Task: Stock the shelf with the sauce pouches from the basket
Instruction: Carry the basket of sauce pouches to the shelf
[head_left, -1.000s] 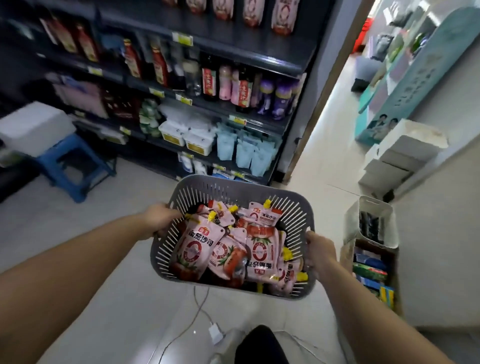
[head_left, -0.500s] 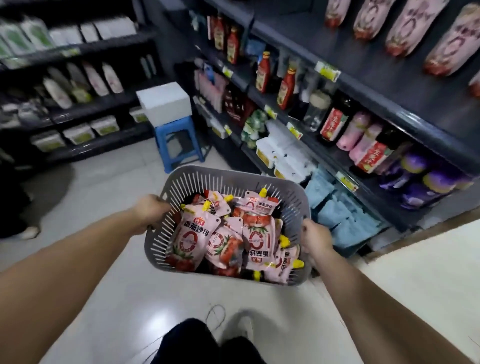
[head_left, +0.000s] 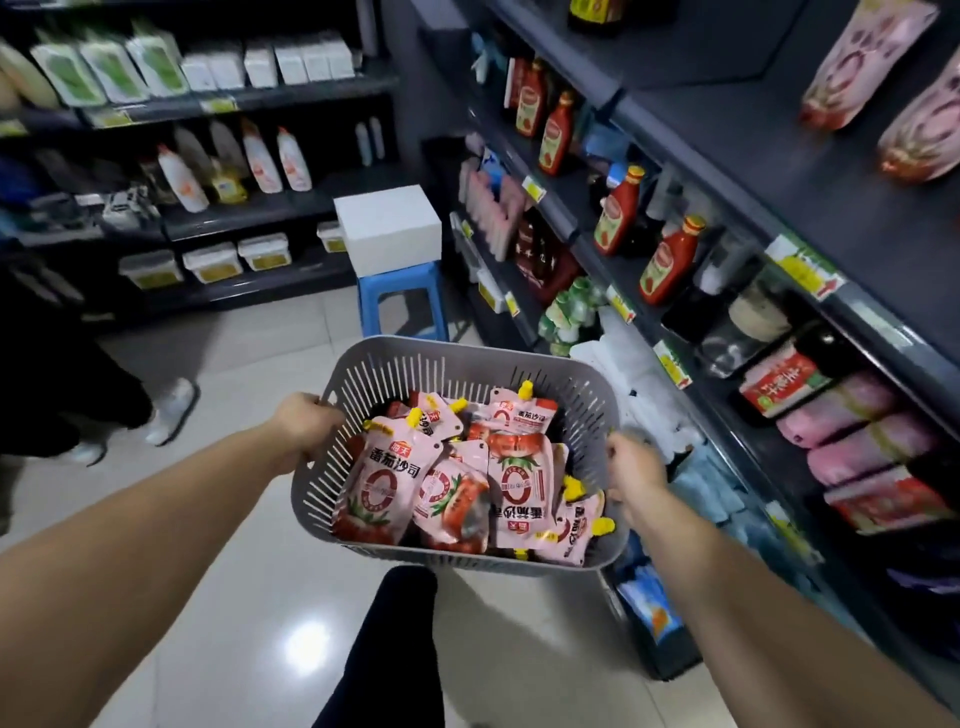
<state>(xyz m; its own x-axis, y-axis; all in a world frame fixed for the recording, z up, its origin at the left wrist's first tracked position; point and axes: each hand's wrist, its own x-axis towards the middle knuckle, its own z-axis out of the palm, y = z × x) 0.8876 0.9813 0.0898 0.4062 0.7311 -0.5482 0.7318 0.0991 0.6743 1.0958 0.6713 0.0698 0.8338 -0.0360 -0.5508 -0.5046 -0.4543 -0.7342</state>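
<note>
A grey slotted plastic basket (head_left: 457, 358) hangs in front of me above the floor, carried by both hands. My left hand (head_left: 306, 423) grips its left rim and my right hand (head_left: 631, 467) grips its right rim. Inside lie several pink sauce pouches (head_left: 384, 480) with red tomato prints and yellow caps, piled loosely. To my right runs the dark shelf (head_left: 810, 197), where a few matching pink pouches (head_left: 862, 62) stand on the top board at the upper right.
Red ketchup bottles (head_left: 670, 260) and other goods fill the right shelving. A white box (head_left: 389, 228) sits on a blue stool (head_left: 402, 301) ahead. Another shelf unit (head_left: 208, 208) lines the back wall. A person's legs and white shoe (head_left: 174, 410) stand at left.
My view has swung left and I have moved along the aisle, so the right shelving is closer. Both hands still hold the basket. A person's legs have come into view at left.
</note>
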